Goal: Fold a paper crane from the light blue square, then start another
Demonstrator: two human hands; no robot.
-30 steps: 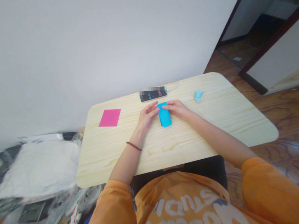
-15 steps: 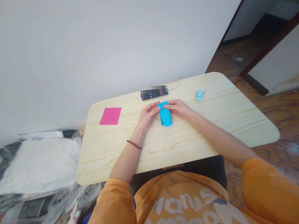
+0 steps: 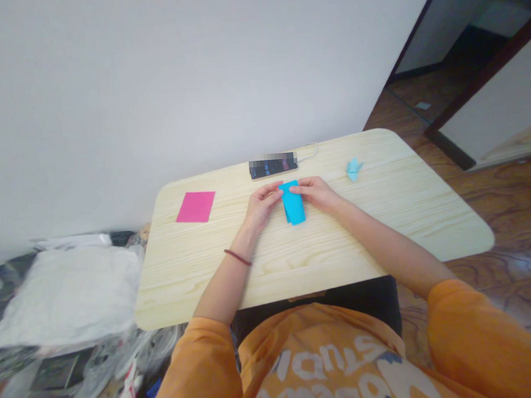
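Observation:
Between my hands is a blue sheet of paper (image 3: 294, 208), folded into a narrow upright rectangle with its layers a little apart at the lower left. My left hand (image 3: 263, 204) pinches its upper left edge, with a dark red bead bracelet on that wrist. From the other side my right hand (image 3: 317, 192) grips the upper right edge, its thumb lying across the front. The fingers behind the paper are hidden.
A pink square of paper (image 3: 196, 207) lies at the left of the pale wooden table (image 3: 270, 271). Behind my hands is a phone (image 3: 273, 167) with a white cable. A light blue folded paper figure (image 3: 354, 169) sits at the right. A white wall (image 3: 193, 76) borders the table's back.
The gap between the paper's layers at the lower left looks slightly narrower. Both hands keep their hold in nearly the same place.

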